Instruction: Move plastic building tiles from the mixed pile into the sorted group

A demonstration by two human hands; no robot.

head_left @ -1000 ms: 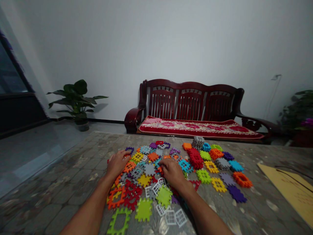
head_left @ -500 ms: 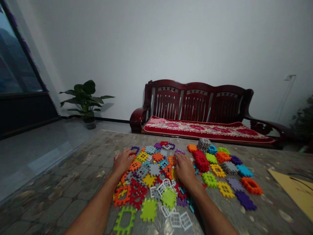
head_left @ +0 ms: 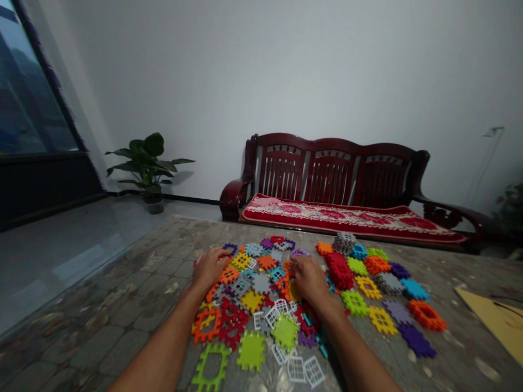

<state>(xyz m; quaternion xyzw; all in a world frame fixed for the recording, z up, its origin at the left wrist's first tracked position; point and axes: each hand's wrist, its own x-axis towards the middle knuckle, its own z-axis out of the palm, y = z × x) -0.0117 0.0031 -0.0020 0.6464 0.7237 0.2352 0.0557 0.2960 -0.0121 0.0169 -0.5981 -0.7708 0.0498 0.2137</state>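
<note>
A spread-out pile of colourful toothed building tiles lies on the patterned tabletop between my hands. My left hand (head_left: 211, 267) rests at the pile's left edge, fingers stretched over orange tiles and close to a purple frame tile (head_left: 230, 249). On the right side, my right hand (head_left: 308, 275) lies with loosely bent fingers beside an orange tile (head_left: 287, 269); its fingertips are partly hidden. Neither hand visibly lifts anything. Nearer to me are a lime tile (head_left: 250, 350), a lime frame tile (head_left: 211, 366), red tiles (head_left: 232, 322) and white window pieces (head_left: 296, 370).
Right of my right hand stand sorted stacks, among them red tiles (head_left: 340, 270), grey tiles (head_left: 344, 243) and dark purple tiles (head_left: 417, 338). A yellow board (head_left: 490, 316) lies at the far right. Beyond the table (head_left: 139, 288) are a wooden bench (head_left: 327, 169) and a potted plant (head_left: 149, 166).
The whole view has shifted slightly, so things sit a little further right. Both hands stay at the sides of the pile, and the tiles look unmoved.
</note>
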